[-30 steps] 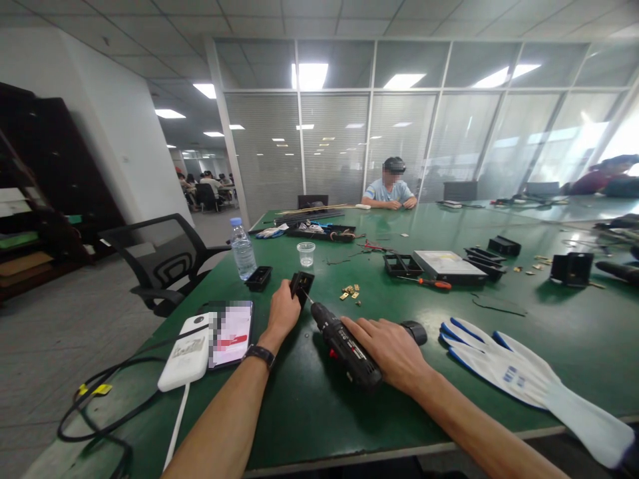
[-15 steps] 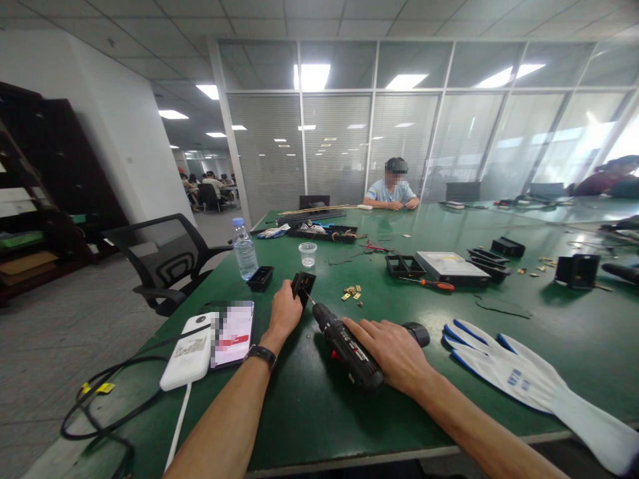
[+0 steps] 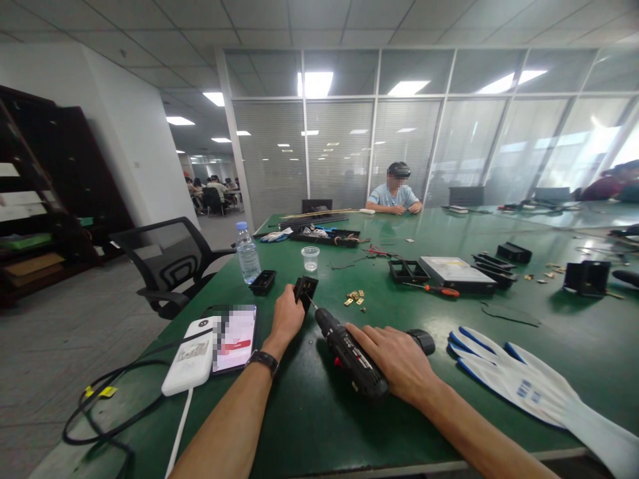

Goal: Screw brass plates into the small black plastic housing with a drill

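Observation:
My left hand [image 3: 288,311] grips a small black plastic box [image 3: 307,293] by its left side, tilted so its inside faces right. My right hand [image 3: 397,356] is wrapped round a black cordless drill [image 3: 354,359], which lies over on its side. The drill's thin bit points up and left, its tip at the box's lower right edge; whether it touches is too small to tell. Beyond the drill's nose lies a loose group of small brass plates [image 3: 354,297]. Another black box [image 3: 263,282] stands left of the held one.
A water bottle [image 3: 247,254] and a clear cup [image 3: 310,258] stand behind my left hand. A phone [image 3: 239,338] and a white power bank [image 3: 192,356] lie left. On the right are a white glove [image 3: 519,379] and an orange screwdriver [image 3: 434,290]. A person [image 3: 394,193] sits across the table.
The whole view has shifted slightly, so everything appears a little lower and further right. Both hands keep their holds on the box and the drill.

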`<state>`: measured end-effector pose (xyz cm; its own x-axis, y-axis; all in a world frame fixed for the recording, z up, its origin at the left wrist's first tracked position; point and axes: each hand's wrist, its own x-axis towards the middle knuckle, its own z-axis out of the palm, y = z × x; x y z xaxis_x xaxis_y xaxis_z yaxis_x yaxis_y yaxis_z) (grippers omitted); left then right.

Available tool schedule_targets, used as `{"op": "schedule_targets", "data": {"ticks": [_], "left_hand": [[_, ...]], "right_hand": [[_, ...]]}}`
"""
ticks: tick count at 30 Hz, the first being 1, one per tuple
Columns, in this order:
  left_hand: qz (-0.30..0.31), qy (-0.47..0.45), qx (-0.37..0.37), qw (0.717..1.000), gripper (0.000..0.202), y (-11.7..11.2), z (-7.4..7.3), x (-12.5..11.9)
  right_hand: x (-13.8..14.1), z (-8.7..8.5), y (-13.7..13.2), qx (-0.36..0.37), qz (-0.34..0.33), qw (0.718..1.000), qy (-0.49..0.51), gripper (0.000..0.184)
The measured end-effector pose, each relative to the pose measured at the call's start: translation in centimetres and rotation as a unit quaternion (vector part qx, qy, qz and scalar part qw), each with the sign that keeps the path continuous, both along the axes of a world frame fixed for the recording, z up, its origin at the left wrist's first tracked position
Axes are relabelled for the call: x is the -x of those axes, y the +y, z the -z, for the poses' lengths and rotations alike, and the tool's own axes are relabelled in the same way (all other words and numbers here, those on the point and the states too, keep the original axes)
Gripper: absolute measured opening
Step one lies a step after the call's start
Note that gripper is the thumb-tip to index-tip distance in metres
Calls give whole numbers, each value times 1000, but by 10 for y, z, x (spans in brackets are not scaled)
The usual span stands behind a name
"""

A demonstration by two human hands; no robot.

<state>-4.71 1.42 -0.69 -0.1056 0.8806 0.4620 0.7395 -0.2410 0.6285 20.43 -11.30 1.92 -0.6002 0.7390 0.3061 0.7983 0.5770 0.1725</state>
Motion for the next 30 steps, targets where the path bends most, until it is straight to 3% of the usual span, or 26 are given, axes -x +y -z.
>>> {"op": "schedule_targets", "data": {"ticks": [14, 30], "left_hand": [[-5, 5, 13, 1000, 12, -6, -8, -2], [-6, -7, 11, 1000, 11, 2, -2, 0]], "right_hand": [[0, -1, 0, 0, 4, 1000, 1, 63], [0, -4, -1, -4, 5, 1000, -1, 62]]}}
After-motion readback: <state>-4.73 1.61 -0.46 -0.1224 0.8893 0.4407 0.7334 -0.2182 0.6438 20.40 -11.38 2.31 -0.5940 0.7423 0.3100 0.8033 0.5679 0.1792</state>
